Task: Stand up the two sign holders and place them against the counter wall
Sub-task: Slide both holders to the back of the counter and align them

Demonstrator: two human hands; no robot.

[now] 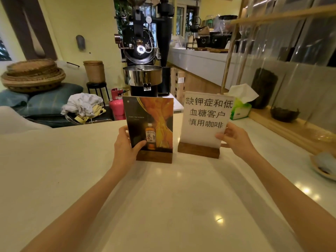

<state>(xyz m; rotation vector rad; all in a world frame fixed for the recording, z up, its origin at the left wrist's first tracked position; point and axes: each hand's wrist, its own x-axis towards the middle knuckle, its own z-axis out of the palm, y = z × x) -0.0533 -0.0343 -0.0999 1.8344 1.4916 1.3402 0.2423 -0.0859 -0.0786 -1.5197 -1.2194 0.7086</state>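
Left hand (125, 142) grips the upright bottle sign holder (151, 124) by its left edge, thumb in front. Right hand (234, 137) likewise grips the text sign holder (205, 120) by its right edge.

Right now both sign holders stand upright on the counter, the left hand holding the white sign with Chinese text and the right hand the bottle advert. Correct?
Not quite: the hands are swapped. In the head view the left hand holds the bottle advert and the right hand holds the white sign. Both do stand upright on the counter.

Two bare forearms; no sleeves, rings or watch
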